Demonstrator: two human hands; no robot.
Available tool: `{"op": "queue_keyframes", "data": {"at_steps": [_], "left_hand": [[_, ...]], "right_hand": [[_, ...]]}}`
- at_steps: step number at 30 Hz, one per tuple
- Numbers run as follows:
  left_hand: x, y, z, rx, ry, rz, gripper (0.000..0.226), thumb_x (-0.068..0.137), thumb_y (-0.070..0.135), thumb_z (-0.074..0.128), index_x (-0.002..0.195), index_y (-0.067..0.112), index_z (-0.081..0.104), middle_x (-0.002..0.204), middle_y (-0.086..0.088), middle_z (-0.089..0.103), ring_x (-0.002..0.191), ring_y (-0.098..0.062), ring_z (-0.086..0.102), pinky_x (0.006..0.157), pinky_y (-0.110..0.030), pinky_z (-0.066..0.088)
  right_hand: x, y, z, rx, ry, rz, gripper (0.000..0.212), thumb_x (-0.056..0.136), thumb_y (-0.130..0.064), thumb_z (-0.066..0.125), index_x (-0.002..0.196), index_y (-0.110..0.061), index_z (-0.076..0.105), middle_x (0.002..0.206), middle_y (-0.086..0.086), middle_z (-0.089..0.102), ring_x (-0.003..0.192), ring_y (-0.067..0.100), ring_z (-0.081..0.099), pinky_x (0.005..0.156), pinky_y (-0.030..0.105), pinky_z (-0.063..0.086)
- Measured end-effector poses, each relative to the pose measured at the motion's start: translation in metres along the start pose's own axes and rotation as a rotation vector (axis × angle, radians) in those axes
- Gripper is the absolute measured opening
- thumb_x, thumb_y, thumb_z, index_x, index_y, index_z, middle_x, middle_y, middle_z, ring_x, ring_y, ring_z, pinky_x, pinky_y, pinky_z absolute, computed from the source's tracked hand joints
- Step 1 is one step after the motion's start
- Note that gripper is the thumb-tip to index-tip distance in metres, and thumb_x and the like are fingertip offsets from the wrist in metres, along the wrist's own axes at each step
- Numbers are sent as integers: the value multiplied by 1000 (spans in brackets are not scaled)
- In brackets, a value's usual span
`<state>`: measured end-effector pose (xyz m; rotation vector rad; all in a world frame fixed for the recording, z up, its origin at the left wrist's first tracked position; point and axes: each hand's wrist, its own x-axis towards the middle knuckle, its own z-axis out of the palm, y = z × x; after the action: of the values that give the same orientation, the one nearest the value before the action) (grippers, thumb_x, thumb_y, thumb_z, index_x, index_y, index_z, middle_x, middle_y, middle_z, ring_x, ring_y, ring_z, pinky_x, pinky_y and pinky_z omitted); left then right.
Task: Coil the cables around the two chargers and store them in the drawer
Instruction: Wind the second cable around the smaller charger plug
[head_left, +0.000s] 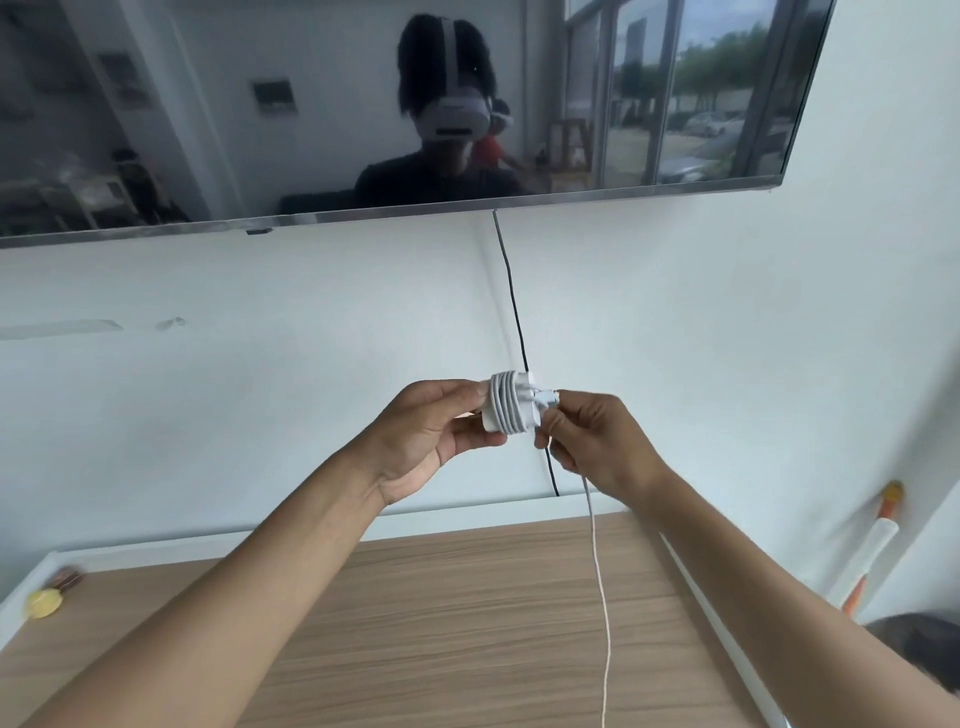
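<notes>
Left hand (431, 431) gripping coiled charger (506, 402), right hand (597, 441) pinching cable (597, 571)

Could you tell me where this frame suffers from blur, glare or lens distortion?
Head view: the charger and both hands, left and right, are fairly sharp; the yellow object at the left edge is smeared; the dark screen mirrors the room and windows; wide-angle bending tilts the screen's edge.

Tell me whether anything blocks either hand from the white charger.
Nothing does: the left hand already grips the white cable-wrapped charger block, and the right hand pinches its loose white cable beside it.
</notes>
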<state>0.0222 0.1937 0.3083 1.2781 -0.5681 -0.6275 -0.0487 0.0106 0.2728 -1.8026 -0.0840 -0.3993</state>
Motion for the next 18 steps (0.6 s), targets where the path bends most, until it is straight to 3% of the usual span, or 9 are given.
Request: {"op": "queue_keyframes", "data": {"at_steps": [4,7,10,12,15,18], "left_hand": [[7,-7,5,-84,173,6,26,97,10,51,103,-10,66,95,-15,69,83,-19,67,74,-28,60],[12,-15,5,-3,289,27,22,96,11,55,95,-7,68,95,-16,71,85,-23,67,81,-32,60],[17,-22,1,133,388,51,21,94,14,60,91,-3,70,104,-20,71,92,-27,67,81,-32,60],[19,-28,-1,169,446,38,19,93,16,61,88,-1,70,103,-20,71,89,-26,68,79,-31,60],[20,-40,-2,238,486,7,18,93,17,63,84,3,70,95,-15,72,77,-20,70,83,-35,59],[17,-48,0,417,445,17,16,91,20,64,94,5,70,90,-11,71,72,-21,72,85,-37,58]], "right_hand": [[-13,4,21,-333,109,-35,34,97,-23,52,64,-19,60,48,-9,53,41,7,41,46,17,33],[-17,1,24,-475,91,-31,25,98,-21,49,81,-14,66,60,-3,59,48,3,50,48,15,35],[-19,-6,21,-639,13,-11,23,97,-21,46,93,-15,68,66,-5,59,58,15,53,61,33,49],[-22,-13,22,-779,-73,-30,26,97,-25,44,94,-15,67,70,0,63,64,23,55,65,37,51],[-25,-21,25,-981,-159,-82,30,99,-29,38,86,-12,59,74,3,58,69,28,54,62,34,45],[-20,-30,16,-1085,-168,-108,26,98,-30,39,82,-18,56,74,3,54,67,28,51,60,32,39]]}}
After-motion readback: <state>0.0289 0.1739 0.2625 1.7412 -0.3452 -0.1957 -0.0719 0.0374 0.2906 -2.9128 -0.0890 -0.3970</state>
